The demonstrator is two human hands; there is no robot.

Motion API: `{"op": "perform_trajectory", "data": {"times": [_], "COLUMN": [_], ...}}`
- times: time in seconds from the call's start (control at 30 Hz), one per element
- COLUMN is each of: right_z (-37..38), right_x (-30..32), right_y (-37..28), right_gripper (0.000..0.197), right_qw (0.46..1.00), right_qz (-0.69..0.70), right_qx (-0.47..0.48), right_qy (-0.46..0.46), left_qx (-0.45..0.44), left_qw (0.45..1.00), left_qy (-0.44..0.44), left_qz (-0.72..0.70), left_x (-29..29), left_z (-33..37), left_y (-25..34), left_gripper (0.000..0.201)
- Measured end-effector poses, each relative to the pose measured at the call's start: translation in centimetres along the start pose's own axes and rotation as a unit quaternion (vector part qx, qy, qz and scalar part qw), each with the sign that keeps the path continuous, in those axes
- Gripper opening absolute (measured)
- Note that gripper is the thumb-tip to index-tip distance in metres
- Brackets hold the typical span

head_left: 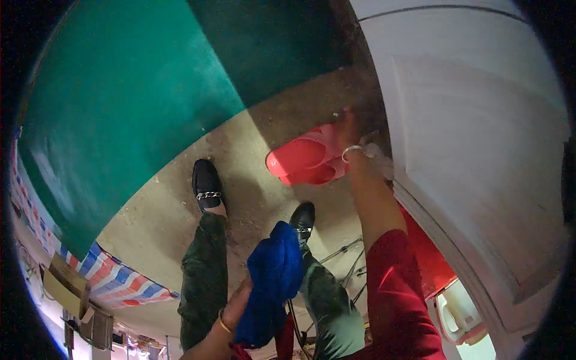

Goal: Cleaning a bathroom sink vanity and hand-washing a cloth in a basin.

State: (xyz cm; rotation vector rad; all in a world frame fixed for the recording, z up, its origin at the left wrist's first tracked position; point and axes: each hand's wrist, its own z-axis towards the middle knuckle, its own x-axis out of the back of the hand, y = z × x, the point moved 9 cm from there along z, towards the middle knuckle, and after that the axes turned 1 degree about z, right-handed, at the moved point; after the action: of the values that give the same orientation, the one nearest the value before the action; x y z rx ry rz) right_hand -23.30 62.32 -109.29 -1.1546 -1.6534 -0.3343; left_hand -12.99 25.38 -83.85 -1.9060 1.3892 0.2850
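Note:
A blue cloth (275,267) hangs bunched in my left hand (242,295), whose fingers are mostly covered by it. My right hand (347,129) reaches down to the floor at the right end of a pair of pink slippers (303,155). It overlaps them, but its fingers are dim and blurred, so the grip on them is unclear. The slippers lie close together, one partly over the other. Beside my right wrist is a crumpled, clear, plastic-looking thing (379,157).
A white panelled door or cabinet front (468,138) rises on the right. Green sheeting (120,108) covers the far left, above a striped tarp (129,279). Dark cables (345,249) run beside my right leg. Red material (426,255) and a white container (459,318) stand at lower right.

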Motion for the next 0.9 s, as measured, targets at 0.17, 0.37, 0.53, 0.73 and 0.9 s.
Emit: {"op": "perform_trajectory", "data": {"times": [0.17,0.37,0.53,0.73,0.9], "right_z": [0.5,2.3,1.7,-5.5,-2.7], "right_x": [-2.8,-2.9,-0.3,0.1,0.8], "right_y": [-0.5,3.7,6.4,-1.2,-4.0], "right_gripper": [0.025,0.02,0.066,0.048,0.044], "right_qw": [0.996,0.98,0.994,0.996,0.995], "right_qz": [-0.059,-0.2,0.107,-0.087,0.08], "right_qx": [0.064,0.003,-0.007,0.03,0.062], "right_qy": [-0.024,-0.007,-0.02,-0.018,-0.022], "left_qx": [0.027,-0.02,-0.036,-0.071,-0.014], "left_qw": [0.997,0.963,0.974,0.978,0.989], "left_qy": [0.069,0.187,0.17,0.144,0.145], "left_qz": [0.002,0.193,0.144,0.131,0.041], "left_x": [2.1,6.3,4.4,0.2,1.9], "left_z": [-1.4,-2.0,-1.3,-0.8,-0.5], "left_y": [-0.4,-0.2,0.6,2.5,0.6], "left_gripper": [0.062,0.063,0.057,0.058,0.045]}}
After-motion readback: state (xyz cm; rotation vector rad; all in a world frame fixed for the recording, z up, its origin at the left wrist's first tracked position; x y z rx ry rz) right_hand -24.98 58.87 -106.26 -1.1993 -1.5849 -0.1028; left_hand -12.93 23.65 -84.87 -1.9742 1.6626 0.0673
